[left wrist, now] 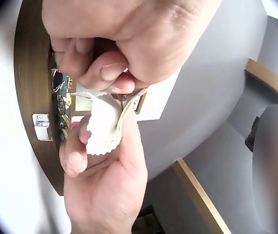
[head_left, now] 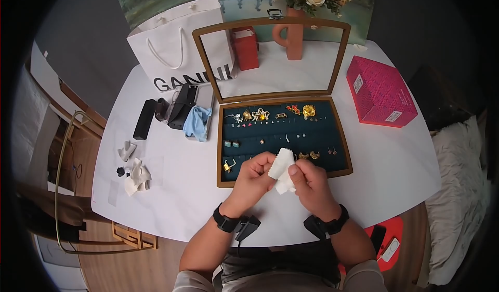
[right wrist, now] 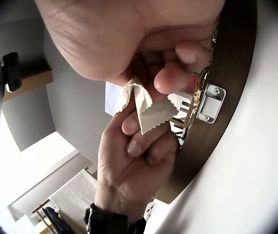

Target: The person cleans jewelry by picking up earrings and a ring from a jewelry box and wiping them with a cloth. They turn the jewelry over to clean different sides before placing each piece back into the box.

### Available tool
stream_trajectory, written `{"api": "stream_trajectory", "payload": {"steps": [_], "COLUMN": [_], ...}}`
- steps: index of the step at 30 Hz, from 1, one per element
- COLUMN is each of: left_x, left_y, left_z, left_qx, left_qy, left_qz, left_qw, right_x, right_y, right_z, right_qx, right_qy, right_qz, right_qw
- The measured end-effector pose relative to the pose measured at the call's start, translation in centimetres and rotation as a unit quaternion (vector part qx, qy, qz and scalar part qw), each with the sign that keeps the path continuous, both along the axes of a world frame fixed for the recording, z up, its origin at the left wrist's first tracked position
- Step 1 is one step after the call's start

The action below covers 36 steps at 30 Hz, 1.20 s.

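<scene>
White cloth hangs between the two hands, over the near edge of an open wooden case on the tabletop. Seen from the head, its long axis runs roughly from the far edge of the tabletop to the near one, across the line that joins the hands. The right hand is clamped on it, thumb pressed to the face on the person's right and fingers behind. The left hand meets the cloth from the opposite side, its fingertips together on what looks like a small brownish piece, just beside the fold; what that piece is cannot be told. Neither grip lies well apart from the cloth, so the relation that matters is the close one: the piece sits at the left fingertips, and the fold opens toward it from the right hand. In the left wrist view the scalloped end falls over the right palm. Beyond the hands, the dark padding of the case carries jewellery in rows, and the glazed lid stands raised at the case's far edge.
</scene>
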<state>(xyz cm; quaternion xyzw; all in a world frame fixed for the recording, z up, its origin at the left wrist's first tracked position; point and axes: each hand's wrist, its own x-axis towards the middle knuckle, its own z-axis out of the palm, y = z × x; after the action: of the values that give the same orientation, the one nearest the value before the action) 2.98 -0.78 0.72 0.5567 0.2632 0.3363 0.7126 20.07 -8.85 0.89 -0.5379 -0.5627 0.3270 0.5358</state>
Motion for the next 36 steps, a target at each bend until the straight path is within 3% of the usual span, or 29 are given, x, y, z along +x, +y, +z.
{"api": "stream_trajectory", "payload": {"steps": [7,16,25,31,36], "left_x": [-0.3,0.2,-0.1,-0.2,-0.4], "left_y": [-0.2,-0.4,-0.5,-0.2,-0.2], "left_z": [-0.2,-0.6,0.0,-0.3,0.3], "left_qx": [0.064,0.047,0.044,0.049,0.047], "left_qy": [0.053,0.009,0.029,0.027,0.034], "left_qz": [-0.052,0.028,-0.057,-0.008,-0.069], "left_qw": [0.995,0.998,0.997,0.998,0.996], "right_x": [0.3,-0.2,0.2,-0.1,0.3], "right_y": [0.1,0.3,0.2,0.1,0.1], "right_z": [-0.4,-0.4,-0.5,-0.4,-0.4], "right_qx": [0.016,0.038,0.017,0.008,0.015], "right_qy": [0.015,-0.042,-0.008,-0.006,-0.005], "right_qz": [-0.047,-0.032,-0.046,-0.015,-0.035], "right_qw": [0.999,0.998,0.999,1.0,0.999]}}
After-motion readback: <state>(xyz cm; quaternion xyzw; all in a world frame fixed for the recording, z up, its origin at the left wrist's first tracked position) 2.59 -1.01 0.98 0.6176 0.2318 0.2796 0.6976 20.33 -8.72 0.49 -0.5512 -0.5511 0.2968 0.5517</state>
